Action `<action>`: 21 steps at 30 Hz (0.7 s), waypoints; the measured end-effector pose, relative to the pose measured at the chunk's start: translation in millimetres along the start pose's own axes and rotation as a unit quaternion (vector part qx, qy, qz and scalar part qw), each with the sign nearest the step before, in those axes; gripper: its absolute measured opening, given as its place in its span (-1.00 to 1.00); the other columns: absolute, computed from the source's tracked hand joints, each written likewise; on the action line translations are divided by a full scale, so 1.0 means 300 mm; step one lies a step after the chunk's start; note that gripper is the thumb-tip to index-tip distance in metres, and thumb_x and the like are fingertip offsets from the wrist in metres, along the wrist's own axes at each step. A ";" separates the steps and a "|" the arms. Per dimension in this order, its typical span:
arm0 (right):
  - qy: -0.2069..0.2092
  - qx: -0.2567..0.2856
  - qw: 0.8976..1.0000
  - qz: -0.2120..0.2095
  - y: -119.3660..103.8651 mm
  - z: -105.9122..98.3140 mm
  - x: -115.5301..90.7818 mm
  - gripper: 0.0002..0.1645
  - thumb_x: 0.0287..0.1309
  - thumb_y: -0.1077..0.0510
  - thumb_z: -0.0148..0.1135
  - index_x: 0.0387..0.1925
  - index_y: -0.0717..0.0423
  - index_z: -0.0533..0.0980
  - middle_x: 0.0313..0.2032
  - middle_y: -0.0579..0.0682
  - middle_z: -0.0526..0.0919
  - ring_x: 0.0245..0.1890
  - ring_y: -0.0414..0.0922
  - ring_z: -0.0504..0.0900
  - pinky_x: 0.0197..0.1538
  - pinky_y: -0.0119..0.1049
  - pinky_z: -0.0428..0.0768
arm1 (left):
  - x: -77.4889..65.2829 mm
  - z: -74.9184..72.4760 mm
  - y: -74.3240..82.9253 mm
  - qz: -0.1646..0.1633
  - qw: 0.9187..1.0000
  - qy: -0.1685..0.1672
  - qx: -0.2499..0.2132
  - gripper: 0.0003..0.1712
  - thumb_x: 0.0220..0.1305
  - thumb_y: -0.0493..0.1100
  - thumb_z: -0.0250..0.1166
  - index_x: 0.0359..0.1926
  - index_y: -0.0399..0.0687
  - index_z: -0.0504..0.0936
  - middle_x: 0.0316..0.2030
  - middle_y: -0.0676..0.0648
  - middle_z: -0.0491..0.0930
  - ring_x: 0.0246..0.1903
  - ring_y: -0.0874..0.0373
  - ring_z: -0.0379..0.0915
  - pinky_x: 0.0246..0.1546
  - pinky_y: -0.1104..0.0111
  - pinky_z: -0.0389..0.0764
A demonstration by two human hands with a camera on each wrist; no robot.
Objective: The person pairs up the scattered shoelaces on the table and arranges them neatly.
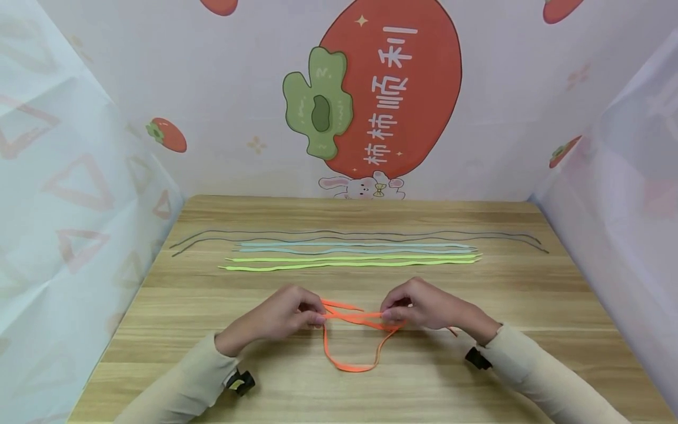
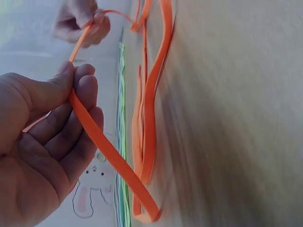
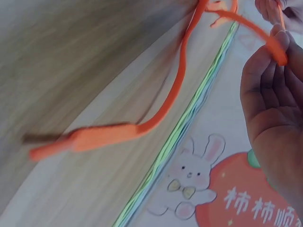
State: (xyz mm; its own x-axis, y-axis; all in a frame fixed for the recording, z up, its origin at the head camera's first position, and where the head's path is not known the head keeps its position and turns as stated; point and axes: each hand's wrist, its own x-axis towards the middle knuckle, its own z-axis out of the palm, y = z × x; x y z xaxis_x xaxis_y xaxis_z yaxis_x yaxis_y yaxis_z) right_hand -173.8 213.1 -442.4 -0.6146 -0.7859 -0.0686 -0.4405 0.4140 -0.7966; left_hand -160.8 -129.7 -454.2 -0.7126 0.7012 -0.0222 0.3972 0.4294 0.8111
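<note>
An orange shoelace [image 1: 354, 369] lies partly looped on the wooden table, with a stretch of it raised between the two hands. My left hand [image 1: 293, 312] pinches it between thumb and index finger, left of the loop. Opposite, my right hand [image 1: 424, 306] pinches the same lace between thumb and fingers, and the stretch between them looks taut. In the left wrist view, the orange lace [image 2: 111, 153] hangs down from the left hand to folds on the table. The right wrist view shows one tipped end of the lace [image 3: 104, 136] lying near the right hand [image 3: 274, 90].
Beyond the hands, two yellow-green laces [image 1: 349, 264], two light blue laces [image 1: 349, 245] and two thin dark grey laces [image 1: 424, 234] lie stretched side by side across the wooden table [image 1: 159, 353]. A printed white backdrop [image 1: 238, 88] stands behind and at both sides.
</note>
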 end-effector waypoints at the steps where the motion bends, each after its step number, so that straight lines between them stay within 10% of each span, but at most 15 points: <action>1: 0.000 0.002 1.000 0.000 0.004 -0.005 -0.006 -0.84 0.46 0.06 0.32 -0.19 0.01 0.76 -0.34 -0.13 0.77 -0.36 -0.34 0.62 -0.25 -0.41 0.67 | -0.004 -0.007 -0.002 -0.005 1.000 -0.001 -0.001 -0.89 0.41 -0.23 0.42 -0.29 -0.09 0.82 -0.40 0.06 0.78 -0.41 0.36 0.60 -0.35 0.46 0.64; 21: 0.031 0.041 0.998 0.040 0.099 -0.077 -0.098 -0.77 0.47 0.08 0.32 -0.19 0.17 0.74 -0.35 0.11 0.77 -0.36 -0.04 0.73 -0.22 -0.16 0.75 | -0.066 -0.118 -0.085 -0.003 0.999 0.029 0.019 -0.86 0.44 -0.22 0.37 -0.30 -0.07 0.80 -0.43 -0.02 0.74 -0.43 0.21 0.57 -0.36 0.45 0.59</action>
State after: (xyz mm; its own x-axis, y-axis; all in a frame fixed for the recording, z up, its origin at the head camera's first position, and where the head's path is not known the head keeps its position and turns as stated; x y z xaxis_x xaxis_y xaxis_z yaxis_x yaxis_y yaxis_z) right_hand -184.0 259.2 -450.0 -0.6864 -0.7206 -0.0979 -0.3352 0.4330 -0.8367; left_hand -177.2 -174.7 -453.8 -0.7469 0.6649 0.0067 0.4132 0.4563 0.7881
